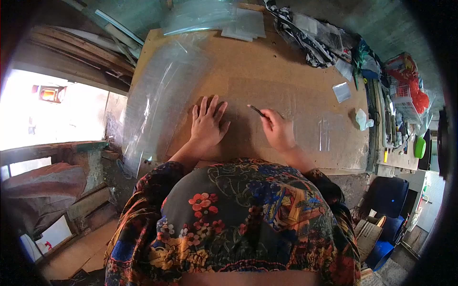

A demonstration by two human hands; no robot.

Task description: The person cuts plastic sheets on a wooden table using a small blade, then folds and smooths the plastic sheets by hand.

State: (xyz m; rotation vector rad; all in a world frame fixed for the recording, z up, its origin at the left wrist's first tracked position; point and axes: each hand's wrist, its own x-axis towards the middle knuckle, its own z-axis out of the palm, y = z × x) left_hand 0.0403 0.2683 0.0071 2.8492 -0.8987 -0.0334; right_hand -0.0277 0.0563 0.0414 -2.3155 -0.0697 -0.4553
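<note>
My left hand [208, 122] lies flat with its fingers spread, pressing on a clear plastic sheet [267, 88] on the brown worktable [248, 57]. In my right hand [279, 131] is a thin, dark pen-like tool [256, 110], gripped between thumb and fingers. Its tip points up and left, toward the left hand, above the sheet. Whether the tip touches the plastic I cannot tell. On the left of the table spreads a long, shiny stack of clear plastic film [160, 90]. Narrow clear strips [325, 135] lie right of my right hand.
A roll of clear film [200, 19] and flat clear sheets [245, 25] sit at the far edge. Crumpled black-and-white bags [305, 40] occupy the back right. A small clear square [341, 92] and a white crumpled piece [363, 119] lie near the right edge. Tools [392, 119] line the side shelf.
</note>
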